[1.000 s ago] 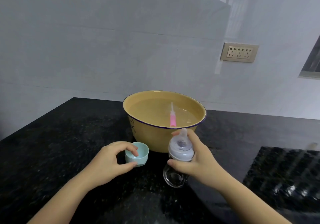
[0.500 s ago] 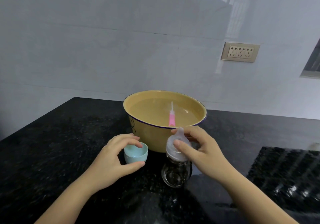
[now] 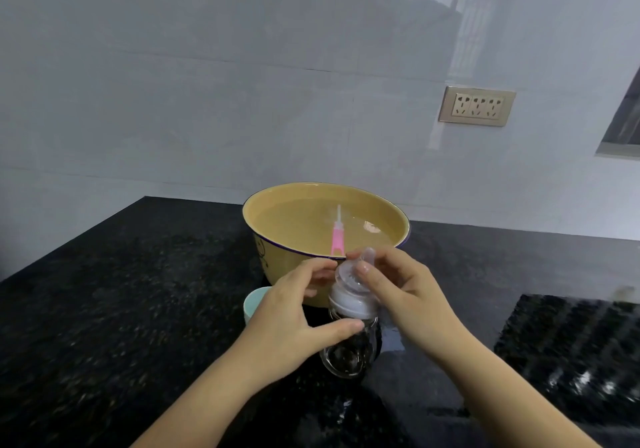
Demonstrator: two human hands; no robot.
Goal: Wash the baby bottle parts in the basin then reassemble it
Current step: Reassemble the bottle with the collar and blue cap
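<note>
1. A pale grey tiled wall (image 3: 207,101) rises behind a black speckled stone tabletop (image 3: 121,309). A yellow enamel basin (image 3: 277,267) of water stands on the tabletop with a pink brush (image 3: 336,236) in it.
2. The clear glass baby bottle (image 3: 349,354) stands on its base just in front of the basin, between both hands. Its long axis is roughly upright.
3. The left hand (image 3: 287,319) curls round it from the left. The thumb (image 3: 343,328) lies under the pale lilac screw collar (image 3: 349,304), and the other fingers reach behind it.
4. The right hand (image 3: 408,291) comes from the right, its fingers (image 3: 363,269) pinching the translucent silicone teat (image 3: 367,257) on top.
5. Any twist would probably turn about that upright axis, with the left hand bracing. Whether it would loosen or tighten cannot be told.
6. A mint green plastic cap (image 3: 252,304) sits behind the left hand, partly hidden.
</note>
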